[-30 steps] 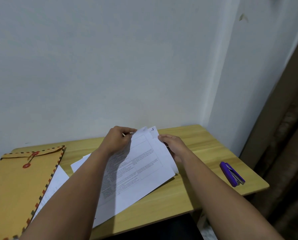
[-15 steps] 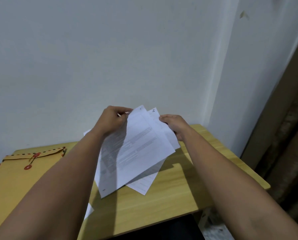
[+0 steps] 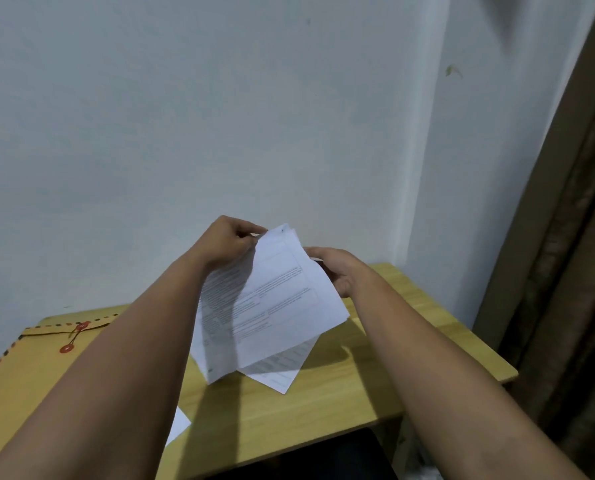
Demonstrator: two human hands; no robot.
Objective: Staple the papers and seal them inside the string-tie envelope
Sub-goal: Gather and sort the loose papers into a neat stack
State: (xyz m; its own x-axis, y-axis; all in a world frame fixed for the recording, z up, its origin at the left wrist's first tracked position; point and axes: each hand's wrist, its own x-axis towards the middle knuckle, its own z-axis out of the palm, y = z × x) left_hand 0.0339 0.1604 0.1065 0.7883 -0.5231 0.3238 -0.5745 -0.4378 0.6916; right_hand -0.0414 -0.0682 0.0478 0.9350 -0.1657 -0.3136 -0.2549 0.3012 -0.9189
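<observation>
I hold a small stack of printed white papers point(image 3: 272, 306) in the air above the wooden table point(image 3: 341, 393). My left hand point(image 3: 230, 242) pinches their top left corner. My right hand point(image 3: 337, 270) grips their right edge from behind. The sheets hang tilted, with a lower one sticking out at the bottom. The tan string-tie envelope point(image 3: 29, 372), with red buttons and a striped border, lies flat at the table's left, partly under my left forearm. The stapler is hidden behind my right arm.
One loose white sheet point(image 3: 178, 426) peeks out under my left forearm near the table's front edge. A white wall stands right behind the table. A brown curtain point(image 3: 573, 271) hangs at the right, beside the table's right edge.
Both hands lifted the papers off the table and up toward the wall. The sheets have drawn closer together. The purple stapler, visible at first, is now hidden behind my right arm.
</observation>
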